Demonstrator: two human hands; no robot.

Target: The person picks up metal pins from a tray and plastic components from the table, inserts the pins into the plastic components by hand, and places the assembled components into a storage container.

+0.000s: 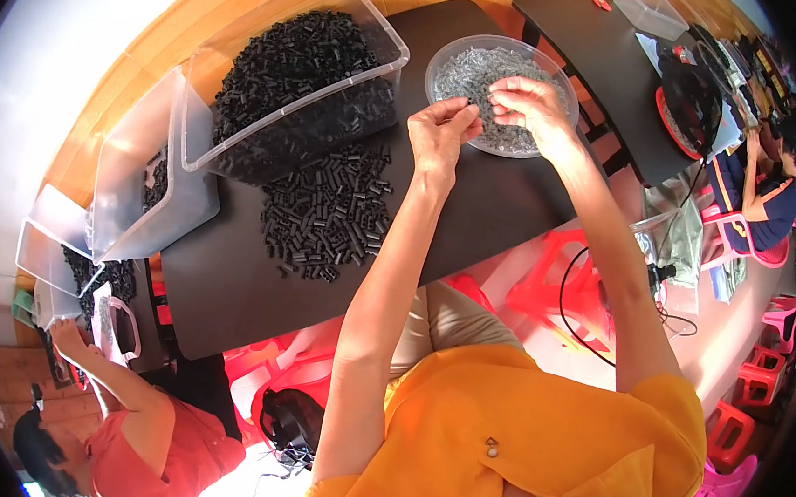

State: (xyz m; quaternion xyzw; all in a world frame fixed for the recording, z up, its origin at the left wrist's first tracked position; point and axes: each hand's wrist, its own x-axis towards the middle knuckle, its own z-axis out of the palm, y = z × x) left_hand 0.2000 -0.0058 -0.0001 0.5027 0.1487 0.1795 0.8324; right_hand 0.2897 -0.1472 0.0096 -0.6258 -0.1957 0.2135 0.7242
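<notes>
My left hand (pixel 443 136) is closed in a pinch; a small black plastic piece (pixel 472 102) shows at its thumb and fingertip. Close by, my right hand (pixel 537 111) also pinches, but what its fingertips hold is too small to make out. Both hands are over the near side of a round clear tub (pixel 433 70) filled with small clear-grey pieces (pixel 486 62). Left of my forearms, a loose pile of short black plastic pieces (pixel 328 215) lies on the dark table (pixel 234 303). Behind that pile stands a large clear bin (pixel 294 116) heaped with similar black pieces.
Another clear bin (pixel 122 191) stands at the left table edge. A person in a red shirt (pixel 166 454) works at the far left. To the right, a second dark table (pixel 589 56) carries a red-rimmed bowl (pixel 673 124). Red stools (pixel 559 278) stand below.
</notes>
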